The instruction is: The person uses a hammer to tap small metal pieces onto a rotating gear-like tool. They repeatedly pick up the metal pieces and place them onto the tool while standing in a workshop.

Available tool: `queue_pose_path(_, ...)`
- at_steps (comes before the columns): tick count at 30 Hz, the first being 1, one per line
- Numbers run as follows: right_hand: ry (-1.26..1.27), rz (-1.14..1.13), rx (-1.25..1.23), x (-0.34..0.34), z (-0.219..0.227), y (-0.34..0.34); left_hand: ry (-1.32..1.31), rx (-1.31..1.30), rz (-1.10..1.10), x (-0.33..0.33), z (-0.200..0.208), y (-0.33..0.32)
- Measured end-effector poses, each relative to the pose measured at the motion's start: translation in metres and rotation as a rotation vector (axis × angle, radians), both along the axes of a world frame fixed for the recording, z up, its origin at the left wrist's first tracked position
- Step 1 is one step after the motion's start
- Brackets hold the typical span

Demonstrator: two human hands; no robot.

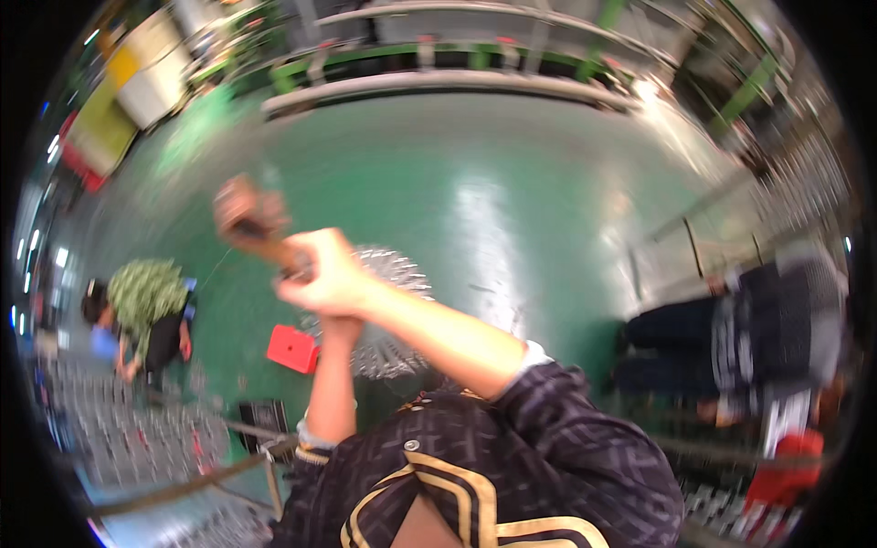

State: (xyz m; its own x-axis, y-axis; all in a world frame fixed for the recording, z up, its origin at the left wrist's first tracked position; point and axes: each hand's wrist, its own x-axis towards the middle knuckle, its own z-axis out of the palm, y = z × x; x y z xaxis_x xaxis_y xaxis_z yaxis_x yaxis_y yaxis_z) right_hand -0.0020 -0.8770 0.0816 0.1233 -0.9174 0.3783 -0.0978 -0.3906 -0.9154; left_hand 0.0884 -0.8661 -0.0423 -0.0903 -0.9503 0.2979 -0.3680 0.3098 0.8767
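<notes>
In front of my chest both forearms come together. My right hand (pixel 327 267) is closed round the handle of a brown mallet-like tool (pixel 245 215), whose head points up and to the left; motion blurs it and hides its exact kind. My left hand (pixel 341 327) lies just below and behind the right one, against it, and its fingers are hidden. Beneath my forearms, a ring of many thin silvery metal pieces (pixel 395 267) stands on the floor, partly covered by my arms. Close to its left side is a red stool or box (pixel 292 349) with a dark hole in its top.
A person in a green top (pixel 146 297) bends down at the left beside racks of metal parts (pixel 123 416). Another person in dark clothes (pixel 776 329) is at the right, near a red container (pixel 786 466). A long pale pipe or rail (pixel 448 82) crosses the far side of the green floor (pixel 539 183).
</notes>
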Motion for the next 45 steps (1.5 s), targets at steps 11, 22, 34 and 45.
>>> queue_pose_path(11, -0.119, 0.248, 0.04, -0.034, 0.009, -0.135, 0.303, 0.108, 0.067, -0.053, -0.007, -0.127)
queue_pose_path(22, -0.259, 0.543, 0.204, 0.008, 0.008, -0.273, 0.256, 0.361, 0.176, -0.015, 0.024, -0.249)
queue_pose_path(34, -0.26, 0.815, 0.221, 0.131, 0.026, -0.413, 0.353, 0.195, 0.283, 0.107, 0.066, -0.362)
queue_pose_path(45, -0.267, 1.142, 0.349, 0.304, 0.03, -0.501, 0.434, 0.174, 0.44, 0.266, 0.039, -0.432)
